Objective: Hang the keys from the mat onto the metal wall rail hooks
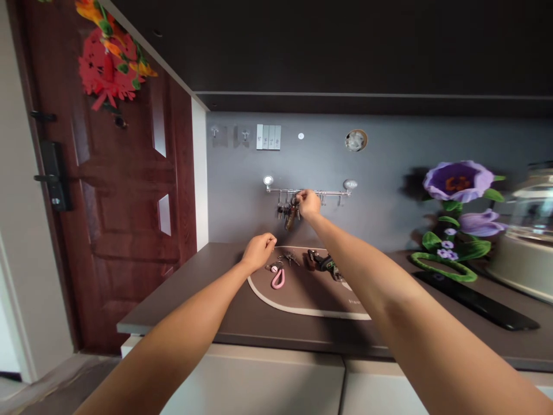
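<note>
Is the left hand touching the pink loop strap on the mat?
Apart: the head view shows a strip of brown mat between the left hand and the pink loop strap.

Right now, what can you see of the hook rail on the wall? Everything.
The hook rail is a slim, shiny, metal-looking bar, fixed roughly level on the grey wall by a round, glossy mount at each end. Small hooks hang along it. Bunches of keys hang below its left half. The right hand is at its middle, hiding part of the bar; whether it touches the bar itself can't be told.
</note>
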Demonstrator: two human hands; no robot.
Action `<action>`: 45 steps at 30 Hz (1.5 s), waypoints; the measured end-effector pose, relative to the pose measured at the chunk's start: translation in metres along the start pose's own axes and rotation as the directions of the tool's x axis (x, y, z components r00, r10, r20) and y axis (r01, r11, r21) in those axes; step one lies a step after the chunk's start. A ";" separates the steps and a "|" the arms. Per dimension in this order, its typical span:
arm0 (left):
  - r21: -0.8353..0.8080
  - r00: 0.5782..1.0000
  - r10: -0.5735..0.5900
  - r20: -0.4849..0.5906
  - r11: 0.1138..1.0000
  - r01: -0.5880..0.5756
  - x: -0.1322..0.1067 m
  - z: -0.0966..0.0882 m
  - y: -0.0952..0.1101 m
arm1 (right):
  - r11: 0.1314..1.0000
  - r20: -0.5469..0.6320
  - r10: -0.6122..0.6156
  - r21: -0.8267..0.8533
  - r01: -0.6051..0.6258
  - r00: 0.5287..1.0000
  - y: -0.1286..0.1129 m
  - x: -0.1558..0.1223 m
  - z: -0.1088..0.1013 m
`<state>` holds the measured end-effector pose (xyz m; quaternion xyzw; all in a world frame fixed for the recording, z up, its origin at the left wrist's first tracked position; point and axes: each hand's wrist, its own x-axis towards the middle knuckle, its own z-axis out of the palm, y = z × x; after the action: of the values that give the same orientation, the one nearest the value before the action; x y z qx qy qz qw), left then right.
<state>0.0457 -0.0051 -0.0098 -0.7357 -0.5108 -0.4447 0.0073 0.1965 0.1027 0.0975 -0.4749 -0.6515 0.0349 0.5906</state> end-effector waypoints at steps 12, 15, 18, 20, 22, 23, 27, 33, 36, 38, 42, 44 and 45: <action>-0.006 1.000 0.016 0.018 1.000 -0.015 0.000 -0.001 -0.003 | 0.971 0.058 -0.015 -0.237 0.028 0.998 -0.009 -0.007 -0.006; -0.015 0.999 0.019 0.026 1.000 -0.019 -0.001 -0.002 -0.003 | 0.974 0.071 -0.002 -0.226 0.018 0.997 -0.010 -0.010 -0.009; -0.038 0.998 0.025 0.050 0.999 -0.023 -0.002 -0.004 -0.001 | 0.979 0.096 0.009 -0.204 0.011 0.995 -0.010 -0.014 -0.011; -0.056 0.997 0.032 0.066 0.998 -0.029 -0.002 -0.004 -0.001 | 0.981 0.107 0.025 -0.194 -0.004 0.994 -0.009 -0.016 -0.011; -0.071 0.996 0.042 0.078 0.997 -0.036 -0.002 -0.005 -0.001 | 0.981 0.119 0.045 -0.192 -0.021 0.992 -0.008 -0.018 -0.012; -0.079 0.996 0.045 0.083 0.996 -0.039 -0.002 -0.005 -0.002 | 0.981 0.127 0.050 -0.193 -0.025 0.991 -0.008 -0.019 -0.012; -0.127 0.993 0.044 0.107 0.991 -0.031 -0.001 -0.004 -0.006 | 0.982 0.140 0.036 -0.191 -0.009 0.989 -0.006 -0.023 -0.013; -0.212 0.985 0.012 0.173 0.977 0.025 -0.001 -0.007 -0.008 | 0.995 0.148 0.027 -0.098 -0.013 0.989 -0.005 -0.038 -0.018; -0.243 0.976 0.021 0.218 0.970 0.034 -0.002 -0.010 -0.007 | 1.000 0.153 0.024 -0.023 -0.021 0.988 -0.005 -0.053 -0.022; -0.274 0.968 0.043 0.247 0.961 0.027 -0.002 -0.011 -0.007 | 0.999 0.180 0.035 0.029 -0.041 0.983 -0.004 -0.066 -0.024; -0.306 0.945 0.047 0.322 0.950 0.057 -0.003 -0.012 -0.009 | 0.991 0.258 0.047 0.108 -0.077 0.965 0.008 -0.096 -0.026; -0.313 0.931 0.030 0.363 0.945 0.092 -0.005 -0.013 -0.009 | 0.989 0.301 0.043 0.123 -0.083 0.953 0.017 -0.111 -0.025; -0.319 0.924 0.024 0.381 0.942 0.107 -0.005 -0.014 -0.009 | 0.989 0.326 0.034 0.124 -0.078 0.945 0.021 -0.118 -0.025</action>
<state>0.0300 -0.0114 -0.0090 -0.7871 -0.4354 -0.3742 -0.2256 0.2110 0.0233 0.0056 -0.4403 -0.7216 0.1729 0.5055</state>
